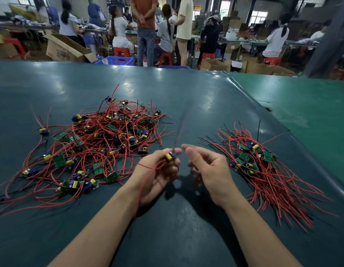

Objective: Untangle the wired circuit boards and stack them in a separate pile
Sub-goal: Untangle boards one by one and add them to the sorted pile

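Teal mat: a dark, glossy table cover (186, 105) fills the foreground of a busy workshop, with seated workers at benches behind.
Tangle: a wide heap of boards and red wires (94, 143) sprawls on the person's left.
Sorted pile: a smaller stack of freed boards (252, 160) lies on the right, its wires combed toward the near edge.
Containers: an open cardboard box (65, 48) and a blue crate (120, 60) stand on the floor beyond the table; their contents cannot be made out.
Left hand (157, 174): fingers curled around one circuit board (170, 157), lifted between the two heaps, a red wire trailing over the wrist.
Right hand (207, 166): fingers loosely spread, holding nothing, just beside the board.
Best practice: probably draw each blurred lead straight and clear of the wrist before laying the board on the right-hand stack, wires aligned.
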A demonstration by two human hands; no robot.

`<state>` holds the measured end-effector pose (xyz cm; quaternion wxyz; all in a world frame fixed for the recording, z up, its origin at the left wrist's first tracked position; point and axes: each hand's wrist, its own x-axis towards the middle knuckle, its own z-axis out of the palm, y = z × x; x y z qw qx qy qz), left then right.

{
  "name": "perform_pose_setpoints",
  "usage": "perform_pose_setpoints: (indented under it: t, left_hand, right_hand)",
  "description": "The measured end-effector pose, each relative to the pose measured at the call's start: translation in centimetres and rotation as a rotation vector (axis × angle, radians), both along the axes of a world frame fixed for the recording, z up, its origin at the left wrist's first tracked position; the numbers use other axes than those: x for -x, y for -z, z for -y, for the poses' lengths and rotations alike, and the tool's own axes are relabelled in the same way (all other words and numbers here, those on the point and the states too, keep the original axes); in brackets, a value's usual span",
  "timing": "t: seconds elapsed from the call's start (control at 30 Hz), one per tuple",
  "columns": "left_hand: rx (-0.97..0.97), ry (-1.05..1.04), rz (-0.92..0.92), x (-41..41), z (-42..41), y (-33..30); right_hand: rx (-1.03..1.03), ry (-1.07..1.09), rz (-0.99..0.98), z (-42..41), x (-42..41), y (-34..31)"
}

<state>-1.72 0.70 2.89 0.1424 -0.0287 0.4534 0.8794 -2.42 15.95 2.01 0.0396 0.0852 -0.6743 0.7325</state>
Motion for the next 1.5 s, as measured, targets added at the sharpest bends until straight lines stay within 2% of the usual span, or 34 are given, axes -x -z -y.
perform_pose_setpoints:
  t: [0.07, 0.13, 0.27, 0.43, 0.6, 0.8, 1.03, 1.3, 1.43, 1.5]
  left_hand:
    - [0.147, 0.029, -0.037, -0.3, -0.5, 0.2]
    - [0.207, 0.012, -0.077, -0.5, -0.7, 0.2]
    - [0.197, 0.047, -0.163, -0.7, -0.8, 0.1]
    - [0.25, 0.133, -0.187, -0.7, -0.5, 0.1]
    - [0.21, 0.214, -0.205, -0.7, -0.2, 0.1]
    - [0.231, 0.28, -0.212, -0.6, 0.0, 0.3]
    - [0.222, 0.253, -0.207, -0.3, 0.2, 0.5]
    - [0.24, 0.281, -0.229, -0.1, 0.3, 0.7]
    - [0.23, 0.275, -0.232, -0.3, 0.5, 0.5]
    - [0.231, 0.282, -0.239, -0.4, 0.5, 0.5]
  right_hand:
    - [-0.004, -0.094, 0.003, 0.5, -0.2, 0.0]
    - [0.013, -0.121, 0.027, 0.5, -0.2, 0.0]
    - [0.121, -0.088, 0.199, -0.2, 0.2, -0.1]
    - [0.208, -0.006, 0.23, -0.3, 0.8, 0.0]
    - [0.377, 0.078, 0.219, -0.6, 1.3, -0.4]
    - [0.622, 0.001, 0.391, -0.2, 1.6, -0.4]
    - [0.628, 0.037, 0.336, -0.7, 1.9, -0.6]
    - [0.696, 0.077, 0.383, -0.4, 1.9, -0.5]
    - [0.629, 0.061, 0.347, -0.4, 1.9, -0.5]
    - [0.669, 0.031, 0.368, -0.6, 1.8, -0.7]
